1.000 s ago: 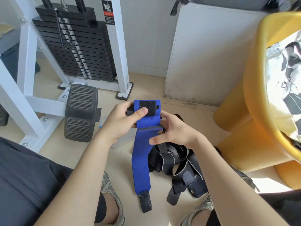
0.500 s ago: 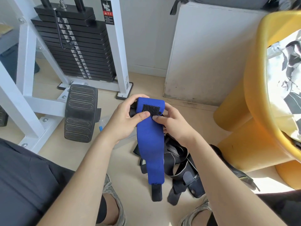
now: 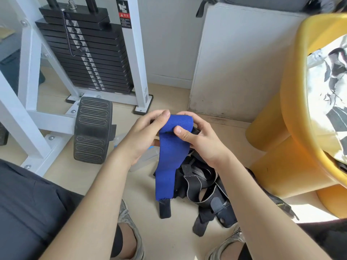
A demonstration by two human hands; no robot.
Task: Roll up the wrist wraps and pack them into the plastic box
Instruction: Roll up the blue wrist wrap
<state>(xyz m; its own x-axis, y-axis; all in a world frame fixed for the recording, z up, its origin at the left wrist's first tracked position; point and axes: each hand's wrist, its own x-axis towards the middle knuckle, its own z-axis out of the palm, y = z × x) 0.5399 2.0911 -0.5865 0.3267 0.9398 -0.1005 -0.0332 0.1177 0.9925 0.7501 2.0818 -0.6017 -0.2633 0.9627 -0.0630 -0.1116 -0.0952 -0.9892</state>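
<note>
While the left hand cups the coil and the right hand pins it with the thumb, likely to hold tension, a blue woven-fabric wrist wrap hangs partly rolled above tangled black wraps and a clear plastic box on the floor.

Top of the wrap has gone from flat to rolled.

A second ago the blue top end stood flat with its black patch facing up under the left thumb. Now that end is curled into a roll and the patch is out of sight. The right hand has come up from lower on the strip, its thumb now pressing the roll's front. The left hand has shifted to the roll's left end. The hanging tail is shorter and its black tab sits higher.
</note>
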